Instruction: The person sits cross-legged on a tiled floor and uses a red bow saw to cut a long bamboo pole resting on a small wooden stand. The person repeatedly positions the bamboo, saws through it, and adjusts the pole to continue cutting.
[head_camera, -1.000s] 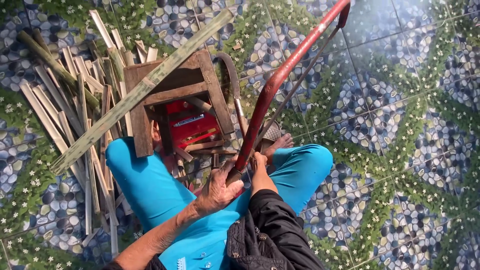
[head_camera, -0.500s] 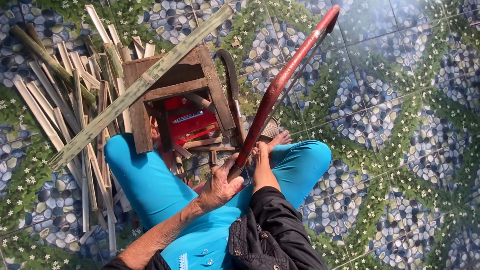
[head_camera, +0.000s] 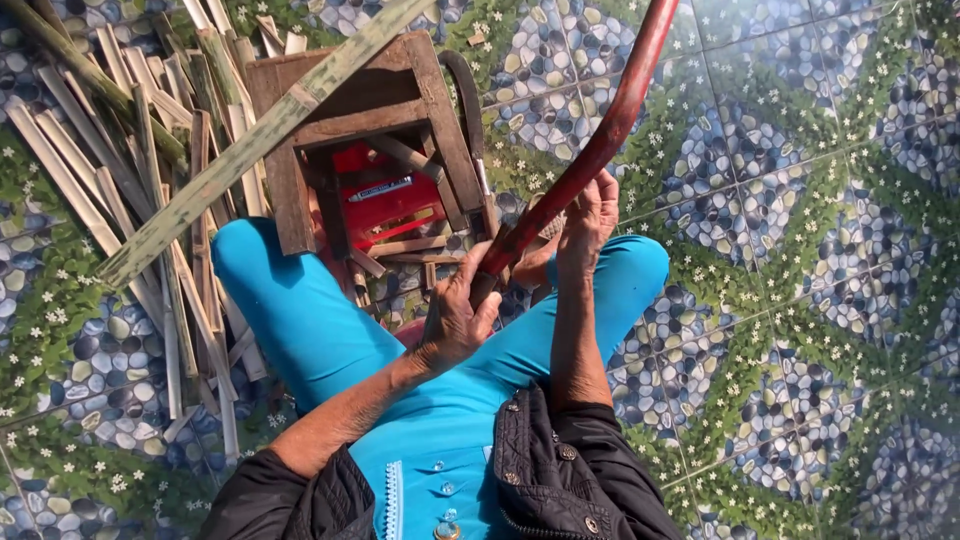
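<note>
Floor (head_camera: 800, 300): tiles patterned with pebbles and small white flowers. Seated person in blue trousers. Left hand (head_camera: 455, 318): fingers wrapped closed around the lower end of a reddish bent cane (head_camera: 590, 160), which rises up and away between the knees. Right hand (head_camera: 590, 220): wrist raised, fingers curled loosely against the cane higher up. Wooden stool (head_camera: 400, 110) just ahead, split bamboo strips (head_camera: 120, 190) heaped to the left. Risk, as judged: the flexed cane could spring free or slip, striking knuckles or splintering.
</note>
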